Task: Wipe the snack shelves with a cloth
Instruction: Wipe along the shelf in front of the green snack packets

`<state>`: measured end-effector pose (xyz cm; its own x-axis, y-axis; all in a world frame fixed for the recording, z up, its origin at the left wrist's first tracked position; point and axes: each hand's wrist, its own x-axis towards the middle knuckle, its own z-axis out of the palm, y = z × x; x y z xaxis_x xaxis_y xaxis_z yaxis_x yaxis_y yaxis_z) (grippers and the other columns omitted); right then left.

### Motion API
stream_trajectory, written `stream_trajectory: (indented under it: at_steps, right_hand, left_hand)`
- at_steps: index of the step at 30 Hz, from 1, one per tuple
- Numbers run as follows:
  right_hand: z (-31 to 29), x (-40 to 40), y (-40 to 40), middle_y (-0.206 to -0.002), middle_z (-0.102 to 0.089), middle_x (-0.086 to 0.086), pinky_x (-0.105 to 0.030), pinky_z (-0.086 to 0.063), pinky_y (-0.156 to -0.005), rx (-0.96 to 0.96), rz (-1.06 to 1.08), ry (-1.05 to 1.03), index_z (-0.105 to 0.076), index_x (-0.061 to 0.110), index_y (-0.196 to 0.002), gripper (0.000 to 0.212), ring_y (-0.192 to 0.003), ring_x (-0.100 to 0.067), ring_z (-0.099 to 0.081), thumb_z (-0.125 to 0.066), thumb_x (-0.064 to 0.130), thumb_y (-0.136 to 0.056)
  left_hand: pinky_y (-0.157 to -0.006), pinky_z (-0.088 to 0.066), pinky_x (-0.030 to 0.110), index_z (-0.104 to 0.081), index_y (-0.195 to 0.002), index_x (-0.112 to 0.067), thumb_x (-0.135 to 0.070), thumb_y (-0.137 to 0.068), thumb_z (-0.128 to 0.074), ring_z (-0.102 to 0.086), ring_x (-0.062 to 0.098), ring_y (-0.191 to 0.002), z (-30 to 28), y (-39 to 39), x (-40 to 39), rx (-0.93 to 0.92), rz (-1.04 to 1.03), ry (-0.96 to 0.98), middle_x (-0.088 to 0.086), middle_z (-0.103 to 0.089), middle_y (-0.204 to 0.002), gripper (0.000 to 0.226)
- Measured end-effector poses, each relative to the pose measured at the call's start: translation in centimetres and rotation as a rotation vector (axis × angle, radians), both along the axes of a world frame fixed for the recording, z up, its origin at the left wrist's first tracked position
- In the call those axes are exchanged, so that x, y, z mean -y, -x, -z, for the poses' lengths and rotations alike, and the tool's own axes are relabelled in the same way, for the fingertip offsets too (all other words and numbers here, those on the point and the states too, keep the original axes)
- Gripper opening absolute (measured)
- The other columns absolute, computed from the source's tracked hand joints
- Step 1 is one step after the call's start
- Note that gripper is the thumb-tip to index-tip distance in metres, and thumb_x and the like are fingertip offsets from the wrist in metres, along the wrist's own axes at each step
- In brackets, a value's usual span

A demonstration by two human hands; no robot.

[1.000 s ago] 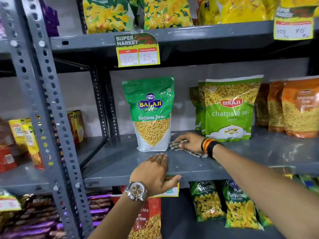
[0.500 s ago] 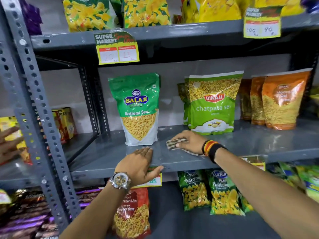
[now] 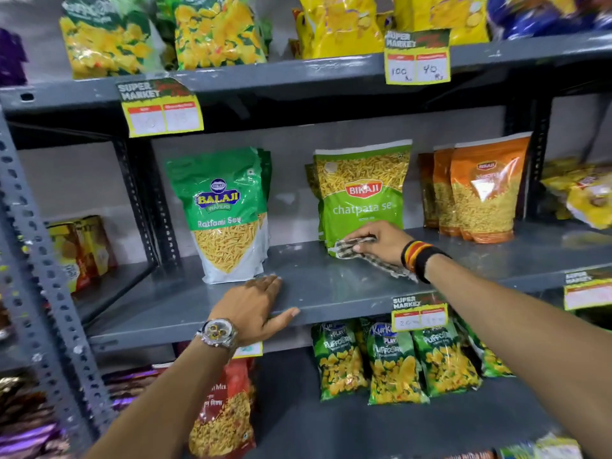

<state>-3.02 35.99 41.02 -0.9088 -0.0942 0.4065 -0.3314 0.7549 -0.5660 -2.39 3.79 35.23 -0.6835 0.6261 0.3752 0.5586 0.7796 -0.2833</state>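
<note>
A grey metal shelf [image 3: 331, 286] runs across the middle of the view. My right hand [image 3: 381, 241] presses a checked cloth [image 3: 367, 253] flat on the shelf, right in front of the green Bikaji chatpata sev packet [image 3: 362, 193]. My left hand [image 3: 255, 309] rests palm down on the shelf's front edge, fingers spread, thumb over the lip, just in front of the green Balaji Ratlami sev packet [image 3: 225, 213]. It holds nothing. A watch sits on the left wrist.
Orange Bikaji packets [image 3: 480, 190] stand at the right of the shelf. Yellow and green snack bags [image 3: 215, 31] fill the shelf above. Green puffcorn bags [image 3: 394, 362] hang below, with a red mix packet [image 3: 225, 409]. A perforated grey upright [image 3: 43, 279] stands at left.
My right hand has slid the cloth to the right along the shelf, from beside the Balaji packet to in front of the Bikaji packet. The left hand stays on the shelf edge.
</note>
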Motion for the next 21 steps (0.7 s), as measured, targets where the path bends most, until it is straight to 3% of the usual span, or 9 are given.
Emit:
stream_trajectory:
  at_steps: [3,7,12,15,17,19,21]
  right_hand:
    - [0.3,0.7,1.7,-0.121,-0.07,-0.001,-0.026,-0.045,-0.093,-0.013,-0.025,-0.083,-0.074,0.022,-0.111,0.027,-0.112,-0.018,-0.062,-0.069,0.011,-0.087]
    - [1.7,0.2,4.3,-0.119,-0.071,-0.003,-0.033,-0.049,-0.098,0.017,-0.051,-0.139,-0.074,0.019,-0.111,0.028,-0.11,-0.019,-0.064,-0.068,0.009,-0.086]
    - [4.1,-0.7,4.7,-0.125,-0.067,-0.006,-0.029,-0.046,-0.099,0.11,-0.148,-0.083,-0.068,0.016,-0.121,0.031,-0.115,-0.02,-0.062,-0.064,0.012,-0.091]
    - [3.8,-0.5,1.7,-0.122,-0.068,-0.001,-0.032,-0.05,-0.1,0.157,-0.234,-0.071,-0.068,0.019,-0.121,0.029,-0.107,-0.015,-0.065,-0.062,0.014,-0.092]
    - [3.5,-0.9,-1.9,-0.12,-0.068,0.005,-0.021,-0.052,-0.091,0.203,-0.314,-0.1,-0.068,0.023,-0.119,0.028,-0.097,-0.011,-0.066,-0.064,0.018,-0.092]
    - [2.8,-2.1,-4.9,-0.119,-0.069,0.011,-0.015,-0.049,-0.094,0.263,-0.389,-0.103,-0.069,0.026,-0.118,0.03,-0.105,-0.005,-0.066,-0.067,0.025,-0.089]
    - [1.6,-3.6,-5.3,-0.12,-0.068,0.016,-0.019,-0.045,-0.102,0.211,-0.322,-0.039,-0.069,0.033,-0.115,0.03,-0.113,0.001,-0.062,-0.068,0.031,-0.086]
  left_hand:
    - [-0.102,-0.045,0.039,-0.038,-0.153,-0.012,-0.075,-0.092,-0.025,-0.052,0.028,-0.133,0.2,-0.2,-2.9,0.017,-0.028,0.045,0.007,-0.044,-0.156,0.088]
    - [-0.105,-0.047,0.04,-0.038,-0.153,-0.014,-0.085,-0.083,-0.007,-0.053,0.027,-0.134,0.6,0.6,-3.3,0.046,-0.027,0.036,0.006,-0.044,-0.157,0.104]
    - [-0.107,-0.047,0.042,-0.04,-0.152,-0.013,-0.088,-0.082,0.0,-0.052,0.028,-0.135,1.1,1.0,-3.4,0.062,-0.04,0.015,0.007,-0.046,-0.156,0.11]
    - [-0.108,-0.045,0.042,-0.038,-0.153,-0.013,-0.087,-0.082,-0.002,-0.05,0.028,-0.136,1.0,0.6,-3.4,0.073,-0.053,0.025,0.007,-0.044,-0.157,0.109]
    - [-0.107,-0.046,0.041,-0.038,-0.153,-0.013,-0.085,-0.085,-0.008,-0.051,0.028,-0.135,1.1,0.5,-3.4,0.074,-0.057,0.025,0.007,-0.044,-0.157,0.104]
    - [-0.104,-0.047,0.041,-0.039,-0.152,-0.013,-0.083,-0.085,-0.011,-0.053,0.028,-0.133,1.0,0.4,-3.4,0.077,-0.058,0.024,0.007,-0.045,-0.156,0.1]
    - [-0.104,-0.046,0.041,-0.039,-0.152,-0.013,-0.081,-0.087,-0.014,-0.053,0.028,-0.133,0.7,0.1,-3.5,0.071,-0.059,0.023,0.008,-0.045,-0.156,0.097]
